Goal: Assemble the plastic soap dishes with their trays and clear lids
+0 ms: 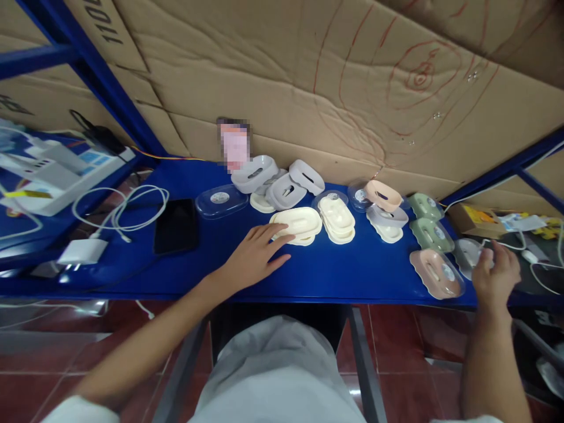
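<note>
At the far left of the blue table (335, 273) we note a white boxy device (57, 173), and beside it a loose coil of white cable (127, 208) leading to a small white rectangular adapter (83, 251). Next lies a black phone (176, 225), flat and glossy, screen up. Beyond it sits a clear oval lid (221, 200) of thin transparent plastic. Our left hand (255, 254) rests palm down on the table, fingers spread and flat, holding nothing; its fingertips touch the near rim of the cream oval tray (297, 224), a smooth moulded plastic dish standing mid-table on another like it. Behind it we record grey trays (275, 179) tilted against one another, and to the right a stack of cream inserts (337, 220). Further right come a peach tray (382, 194) over a grey one, two green trays (429, 220), then a pink tray (436, 273) at the table's near edge. Our right hand (496, 276) hovers just beside the pink tray, fingers loosely curled around a small pale piece; whether it grips it we cannot tell. Creased brown cardboard (308, 76) with red pen marks backs the whole bench.
</note>
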`<state>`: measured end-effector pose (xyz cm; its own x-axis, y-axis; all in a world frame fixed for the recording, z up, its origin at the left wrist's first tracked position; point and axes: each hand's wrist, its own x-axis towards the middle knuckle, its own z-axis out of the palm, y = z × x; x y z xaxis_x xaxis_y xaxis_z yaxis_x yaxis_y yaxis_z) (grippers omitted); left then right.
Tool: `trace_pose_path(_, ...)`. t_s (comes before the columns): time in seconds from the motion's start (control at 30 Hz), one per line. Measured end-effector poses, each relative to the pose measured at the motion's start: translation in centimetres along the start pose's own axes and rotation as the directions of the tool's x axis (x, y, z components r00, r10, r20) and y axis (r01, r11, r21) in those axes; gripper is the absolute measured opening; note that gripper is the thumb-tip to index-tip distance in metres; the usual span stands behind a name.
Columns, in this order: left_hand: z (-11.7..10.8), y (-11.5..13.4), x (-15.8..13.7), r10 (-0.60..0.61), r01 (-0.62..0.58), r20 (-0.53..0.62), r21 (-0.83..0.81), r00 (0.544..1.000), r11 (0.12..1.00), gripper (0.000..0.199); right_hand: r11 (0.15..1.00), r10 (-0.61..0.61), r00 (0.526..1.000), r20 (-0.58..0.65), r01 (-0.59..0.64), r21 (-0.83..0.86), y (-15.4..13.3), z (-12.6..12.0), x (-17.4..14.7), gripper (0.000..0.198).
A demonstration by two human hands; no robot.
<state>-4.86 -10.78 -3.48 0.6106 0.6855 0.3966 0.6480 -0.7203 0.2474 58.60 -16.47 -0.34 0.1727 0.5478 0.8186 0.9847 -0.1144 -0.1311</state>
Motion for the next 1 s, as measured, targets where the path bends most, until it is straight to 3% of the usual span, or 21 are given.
trace_pose_path(0.07, 0.5, -1.3, 2.6, 0.066, -0.069, 0.054, 0.062, 0.996, 0.996, 0.040, 0.991, -0.125, 0.988, 0.088, 0.119, 0.067, -4.5, 0.8, 0.6, 0.060)
trace_pose_path(0.17, 1.3, -2.8, 5.2, 0.127, -0.140, 0.124, 0.100, 0.984, 0.985, 0.036, 0.920, -0.340, 0.909, 0.241, 0.269, 0.284, -13.9, 2.5, 0.8, 0.035)
trace_pose_path(0.23, 1.7, -3.5, 5.7, 0.139, -0.152, 0.130, 0.097, 0.982, 0.984, 0.033, 0.827, -0.481, 0.821, 0.309, 0.308, 0.470, -20.5, 4.0, 0.6, 0.031)
trace_pose_path(0.33, 1.9, -4.2, 5.1, 0.133, -0.137, 0.075, 0.043, 0.988, 0.990, 0.030, 0.709, -0.657, 0.639, 0.401, 0.342, 0.617, -28.2, 6.5, -0.1, 0.030)
trace_pose_path(0.4, 1.6, -4.3, 4.5, 0.113, -0.113, 0.015, -0.002, 0.993, 0.994, 0.028, 0.679, -0.708, 0.570, 0.418, 0.384, 0.625, -31.2, 8.2, -0.5, 0.034)
trace_pose_path(0.43, 1.4, -4.3, 4.2, 0.096, -0.096, -0.015, -0.018, 0.995, 0.995, 0.027, 0.674, -0.716, 0.558, 0.420, 0.397, 0.622, -32.1, 9.0, -0.7, 0.037)
trace_pose_path(0.53, 0.6, -3.7, 4.0, 0.078, -0.083, -0.103, -0.045, 0.992, 0.996, 0.020, 0.663, -0.714, 0.576, 0.399, 0.371, 0.651, -32.5, 10.5, -1.2, 0.035)
trace_pose_path(0.63, 0.1, -2.4, 3.9, 0.180, -0.190, -0.128, -0.074, 0.975, 0.979, 0.013, 0.655, -0.678, 0.639, 0.364, 0.299, 0.693, -31.2, 10.9, -1.7, 0.029)
trace_pose_path(0.8, 0.4, 0.1, 3.2, 0.410, -0.398, 0.073, -0.132, 0.909, 0.908, 0.011, 0.722, -0.572, 0.733, 0.367, 0.237, 0.650, -29.5, 10.8, -1.7, 0.033)
trace_pose_path(0.9, 0.7, 0.8, 3.0, 0.460, -0.449, 0.231, -0.101, 0.858, 0.888, 0.013, 0.754, -0.562, 0.744, 0.361, 0.281, 0.594, -29.8, 10.4, -1.4, 0.036)
trace_pose_path(1.0, 0.9, 0.7, 3.0, 0.439, -0.437, 0.263, -0.068, 0.859, 0.897, 0.016, 0.679, -0.635, 0.700, 0.327, 0.304, 0.668, -30.8, 9.4, -1.4, 0.029)
